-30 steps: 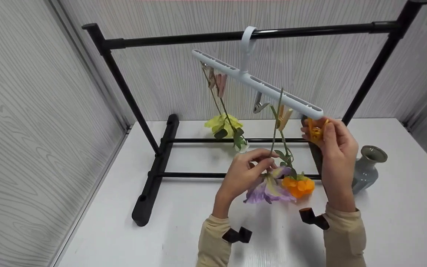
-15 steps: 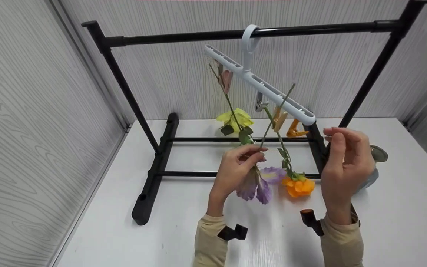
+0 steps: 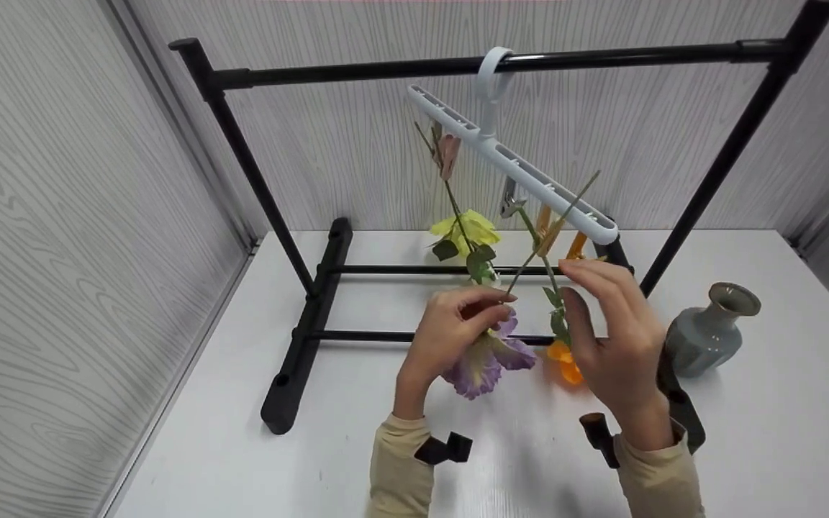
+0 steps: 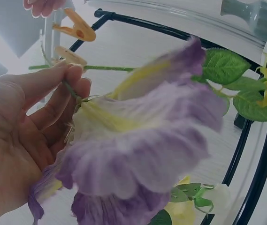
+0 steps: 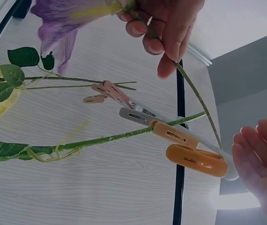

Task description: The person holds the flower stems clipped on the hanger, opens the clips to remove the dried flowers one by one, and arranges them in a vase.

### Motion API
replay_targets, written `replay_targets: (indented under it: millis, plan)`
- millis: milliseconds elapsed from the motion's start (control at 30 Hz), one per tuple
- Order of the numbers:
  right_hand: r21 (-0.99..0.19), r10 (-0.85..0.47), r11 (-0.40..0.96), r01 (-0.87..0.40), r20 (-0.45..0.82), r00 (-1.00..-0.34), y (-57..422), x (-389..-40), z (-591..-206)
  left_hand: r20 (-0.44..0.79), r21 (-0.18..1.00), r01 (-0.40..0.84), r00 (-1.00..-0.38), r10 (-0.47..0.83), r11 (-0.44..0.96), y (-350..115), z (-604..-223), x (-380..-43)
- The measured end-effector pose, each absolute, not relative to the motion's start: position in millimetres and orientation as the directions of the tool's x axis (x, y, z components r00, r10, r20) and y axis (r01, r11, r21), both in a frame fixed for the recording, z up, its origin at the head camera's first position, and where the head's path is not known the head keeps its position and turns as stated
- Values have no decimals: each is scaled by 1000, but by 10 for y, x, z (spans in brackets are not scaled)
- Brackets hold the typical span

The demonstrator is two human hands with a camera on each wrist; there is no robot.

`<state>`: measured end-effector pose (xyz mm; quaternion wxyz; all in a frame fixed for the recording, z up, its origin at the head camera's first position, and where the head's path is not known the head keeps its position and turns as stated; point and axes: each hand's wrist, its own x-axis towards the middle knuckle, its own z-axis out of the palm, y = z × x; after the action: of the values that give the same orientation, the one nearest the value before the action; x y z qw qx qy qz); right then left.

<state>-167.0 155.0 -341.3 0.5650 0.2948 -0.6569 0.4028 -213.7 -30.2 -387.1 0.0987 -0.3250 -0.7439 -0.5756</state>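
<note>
My left hand (image 3: 450, 332) pinches the stem of a purple artificial iris (image 3: 478, 370) between thumb and fingers. The bloom hangs down, and the bare stem end slants up towards the hanger. In the left wrist view the iris (image 4: 138, 136) covers much of the scene. My right hand (image 3: 617, 342) holds nothing; its fingers are spread from the thumb, beside the stem of an orange flower (image 3: 565, 363) that it partly hides. An orange clip (image 5: 196, 160) hangs at the near end of the pale blue hanger (image 3: 551, 188). A peach clip (image 5: 174, 134) grips the orange flower's stem.
The hanger hooks over a black rack's top bar (image 3: 357, 72). A pink clip (image 3: 448, 155) and a grey clip (image 3: 509, 198) hang from it. A yellow flower (image 3: 478, 229) dangles at the back. A grey-blue vase (image 3: 706, 334) stands at right.
My right hand has let go of the orange clip, drawn back, then moved left towards the orange flower's stem. The hanger has swung. My left hand has shifted slightly left, tilting the iris stem.
</note>
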Motion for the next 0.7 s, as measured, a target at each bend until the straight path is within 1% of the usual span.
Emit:
replay_targets:
  millis: [100,167,367,567,700]
  plan:
    - [-148,-25,511,-847,982,-187,1548,-1692,-3453,529,775,614,-759,380,150,-341,-3874,-2144]
    - [-119,-81,521,-845,979,-188,1545,-1704,-3477,533,753,630,-754,384,191,-364,-3880,-2150]
    - [-55,-217,580,-813,951,-219,1565,-1736,-3590,511,698,633,-767,388,333,-391,-3861,-2134]
    - [-53,-251,632,-773,930,-269,1654,-1789,-3700,525,631,649,-761,381,425,-362,-3837,-2135]
    - [-29,-261,676,-737,925,-276,1683,-1810,-3733,556,569,662,-747,364,488,-341,-3834,-2132]
